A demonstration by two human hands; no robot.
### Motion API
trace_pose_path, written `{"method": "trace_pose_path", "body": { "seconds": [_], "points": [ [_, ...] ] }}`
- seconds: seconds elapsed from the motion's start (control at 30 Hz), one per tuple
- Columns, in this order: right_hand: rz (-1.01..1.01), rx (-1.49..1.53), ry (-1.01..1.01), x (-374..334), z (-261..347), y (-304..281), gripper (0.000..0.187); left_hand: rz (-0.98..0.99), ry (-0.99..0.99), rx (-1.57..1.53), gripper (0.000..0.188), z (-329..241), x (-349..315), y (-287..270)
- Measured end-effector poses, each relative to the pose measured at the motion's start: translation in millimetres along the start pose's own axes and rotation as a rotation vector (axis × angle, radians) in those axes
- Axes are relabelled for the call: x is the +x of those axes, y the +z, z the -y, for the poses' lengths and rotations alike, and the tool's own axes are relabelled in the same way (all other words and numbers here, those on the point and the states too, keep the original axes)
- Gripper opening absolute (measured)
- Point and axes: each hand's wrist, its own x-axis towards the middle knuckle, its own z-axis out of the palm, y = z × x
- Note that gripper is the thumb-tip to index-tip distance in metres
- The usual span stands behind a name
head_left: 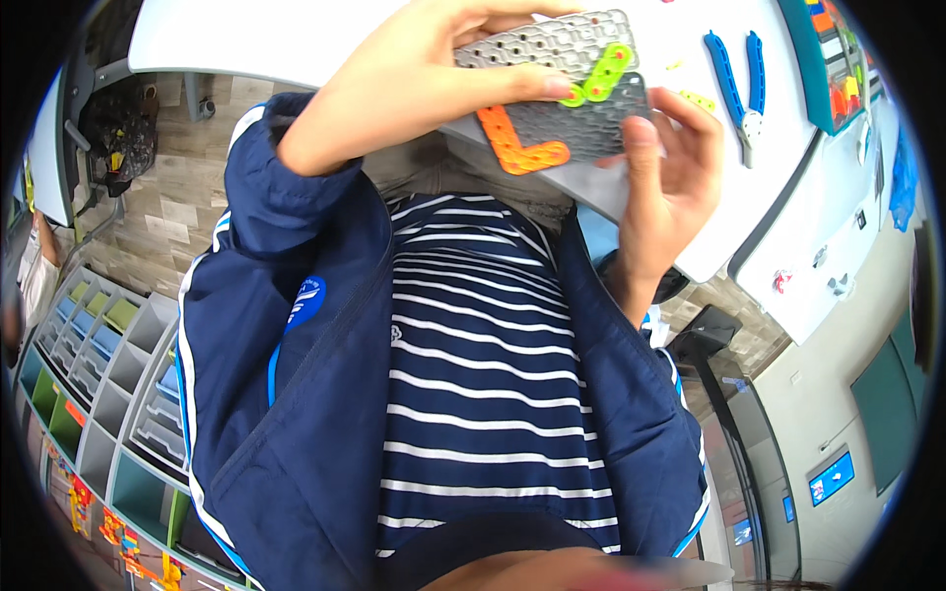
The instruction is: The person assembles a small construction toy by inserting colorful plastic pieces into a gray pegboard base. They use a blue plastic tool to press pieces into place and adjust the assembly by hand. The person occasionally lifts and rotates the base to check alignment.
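A light grey perforated building plate (591, 34) and a dark grey perforated plate (562, 128) sit edge to edge above the table's near side. My left hand (443, 74) grips the light grey plate, its thumb stretched over the front beside a bent lime-green beam (608, 74). That green beam lies across both plates. An orange L-shaped beam (512, 148) sits along the lower left corner of the dark plate. At the dark plate's right edge, my right hand (670, 163) pinches with thumb and fingers. How the plates are joined is hidden.
On the white table (246, 34) to the right lie blue-handled pliers (746, 94) and a small yellow-green piece (698, 100). A teal bin (823, 69) of coloured pieces stands at the far right. Grey shelving (108, 364) is at the lower left.
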Motion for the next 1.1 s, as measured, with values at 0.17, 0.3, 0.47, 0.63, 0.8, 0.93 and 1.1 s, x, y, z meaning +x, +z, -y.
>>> {"method": "trace_pose_path", "body": {
  "seconds": [0.17,0.3,0.47,0.63,0.8,0.93,1.1],
  "points": [
    [-0.082,-0.829,-0.352,33.9,2.8,-40.0,0.027,-0.070,0.055,0.441,0.053,-10.8,-5.9,-10.9],
    [-0.010,-0.974,-0.397,41.0,-9.8,-49.9,0.026,-0.071,0.082,0.723,0.053,-15.3,-2.4,-12.6],
    [-0.014,-0.900,-0.315,36.8,-10.0,-44.1,0.021,-0.251,0.381,0.884,0.055,-5.5,-1.8,-14.0],
    [0.013,-0.634,-0.325,24.5,2.4,-13.1,0.025,-0.327,0.465,1.048,0.057,3.1,-20.9,-10.4],
    [0.144,-0.465,-0.292,9.1,-4.3,37.5,0.029,-0.311,0.521,1.066,0.056,14.8,-27.0,-3.9],
    [0.084,-0.520,-0.342,14.9,-5.8,49.3,0.030,-0.321,0.535,1.087,0.049,21.8,-25.7,-4.3],
    [0.089,-0.507,-0.300,15.5,-6.5,48.7,0.034,-0.354,0.540,0.996,0.043,26.6,-23.2,-6.2]
  ]
}}
